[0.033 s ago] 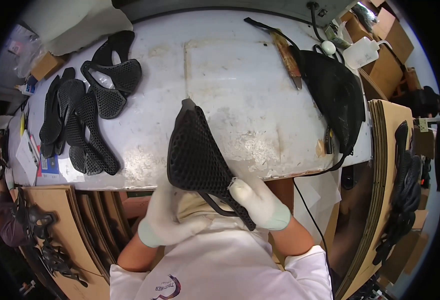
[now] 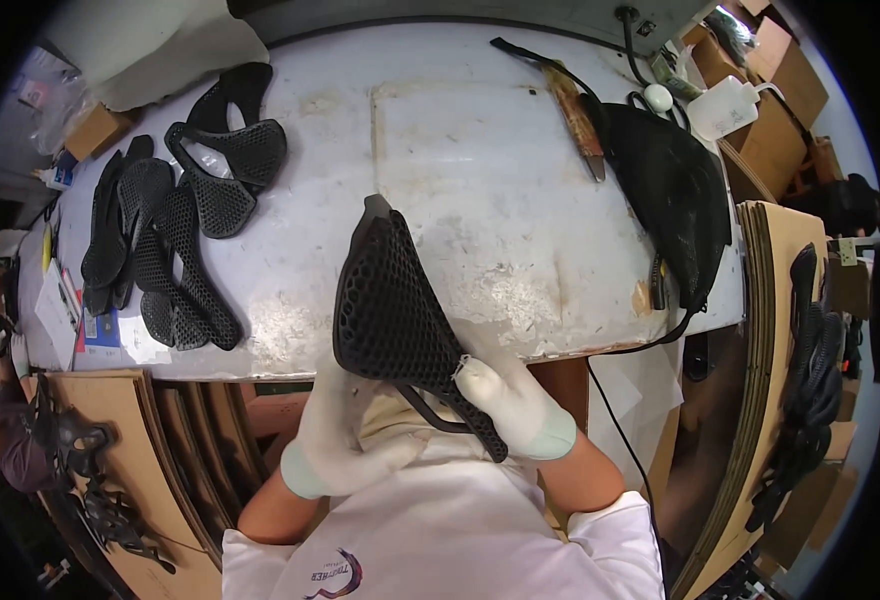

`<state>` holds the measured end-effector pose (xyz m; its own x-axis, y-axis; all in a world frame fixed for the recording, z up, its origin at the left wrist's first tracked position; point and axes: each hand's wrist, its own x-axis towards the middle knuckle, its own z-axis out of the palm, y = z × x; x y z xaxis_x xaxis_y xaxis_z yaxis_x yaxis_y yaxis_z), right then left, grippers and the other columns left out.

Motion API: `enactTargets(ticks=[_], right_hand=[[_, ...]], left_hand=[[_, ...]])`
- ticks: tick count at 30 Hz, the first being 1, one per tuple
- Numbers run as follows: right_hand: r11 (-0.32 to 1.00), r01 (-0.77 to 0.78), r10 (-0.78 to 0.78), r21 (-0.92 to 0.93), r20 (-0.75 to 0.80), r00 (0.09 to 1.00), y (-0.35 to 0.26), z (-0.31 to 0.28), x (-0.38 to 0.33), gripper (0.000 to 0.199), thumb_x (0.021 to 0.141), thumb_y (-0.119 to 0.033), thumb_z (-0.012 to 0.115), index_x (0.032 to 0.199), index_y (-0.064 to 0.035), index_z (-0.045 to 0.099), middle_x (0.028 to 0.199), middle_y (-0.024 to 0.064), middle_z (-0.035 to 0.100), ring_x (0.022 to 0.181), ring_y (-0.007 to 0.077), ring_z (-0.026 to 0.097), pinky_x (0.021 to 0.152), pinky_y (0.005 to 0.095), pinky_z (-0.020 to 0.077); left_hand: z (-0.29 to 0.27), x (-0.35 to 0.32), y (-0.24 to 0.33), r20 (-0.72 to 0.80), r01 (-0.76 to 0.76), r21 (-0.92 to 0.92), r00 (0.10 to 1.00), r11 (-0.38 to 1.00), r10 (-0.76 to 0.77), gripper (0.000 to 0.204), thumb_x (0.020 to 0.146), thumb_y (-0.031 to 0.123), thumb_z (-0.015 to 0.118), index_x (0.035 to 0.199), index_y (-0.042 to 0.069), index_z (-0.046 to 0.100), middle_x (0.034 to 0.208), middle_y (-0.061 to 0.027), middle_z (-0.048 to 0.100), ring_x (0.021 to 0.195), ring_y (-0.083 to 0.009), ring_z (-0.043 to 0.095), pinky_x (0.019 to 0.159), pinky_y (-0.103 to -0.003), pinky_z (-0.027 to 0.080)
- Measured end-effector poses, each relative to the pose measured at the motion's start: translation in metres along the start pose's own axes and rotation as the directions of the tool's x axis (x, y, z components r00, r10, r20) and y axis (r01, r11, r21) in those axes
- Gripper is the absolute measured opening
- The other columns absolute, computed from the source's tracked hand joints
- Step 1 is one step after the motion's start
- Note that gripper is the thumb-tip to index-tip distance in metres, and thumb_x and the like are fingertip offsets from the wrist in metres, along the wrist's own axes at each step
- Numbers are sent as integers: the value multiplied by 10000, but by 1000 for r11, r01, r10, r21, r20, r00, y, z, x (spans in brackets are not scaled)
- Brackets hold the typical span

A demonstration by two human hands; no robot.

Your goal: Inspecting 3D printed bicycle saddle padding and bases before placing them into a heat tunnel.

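Note:
A black saddle pad (image 2: 395,310) with a honeycomb surface is held up in front of me, just over the table's near edge. Its narrow tip points away and a slim strip of it runs down toward my shirt. My right hand (image 2: 510,405), in a white glove with a pale green cuff, grips the right side, thumb on top. White gloved too, my left hand (image 2: 345,445) is closed around the left side from below; its fingers are hidden behind the pad, and the thumb stretches toward the right.
Several similar black honeycomb pads (image 2: 225,160) lie on the white table (image 2: 480,120) at the left. A knife with a worn wrapped handle (image 2: 572,115), a black cloth bag (image 2: 665,190) and a white squeeze bottle (image 2: 725,108) are at the right. Board stacks (image 2: 755,400) flank me.

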<state>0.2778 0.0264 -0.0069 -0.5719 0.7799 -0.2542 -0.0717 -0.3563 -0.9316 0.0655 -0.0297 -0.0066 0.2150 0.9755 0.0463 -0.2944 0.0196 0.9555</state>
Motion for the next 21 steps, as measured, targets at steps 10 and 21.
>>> enactTargets(ticks=[10, 21], right_hand=[[968, -34, 55, -249, 76, 996, 3, 20, 8, 953, 988, -822, 385, 1402, 31, 474, 958, 93, 631, 882, 137, 631, 776, 305, 522], [979, 172, -186, -106, -140, 973, 14, 40, 1, 1004, 1025, -705, 474, 1626, 44, 181, 1474, 230, 482, 1351, 270, 524, 1123, 386, 430]], left_hand=[[10, -4, 26, 150, -93, 477, 988, 874, 23, 1001, 833, -19, 611, 1638, -87, 20, 1502, -229, 419, 1313, -342, 543, 1103, -426, 447], [22, -6, 25, -374, 70, -208, 916, 976, -146, 761, 745, -33, 781, 1422, -46, 433, 1077, -143, 677, 791, -158, 664, 711, -296, 550]])
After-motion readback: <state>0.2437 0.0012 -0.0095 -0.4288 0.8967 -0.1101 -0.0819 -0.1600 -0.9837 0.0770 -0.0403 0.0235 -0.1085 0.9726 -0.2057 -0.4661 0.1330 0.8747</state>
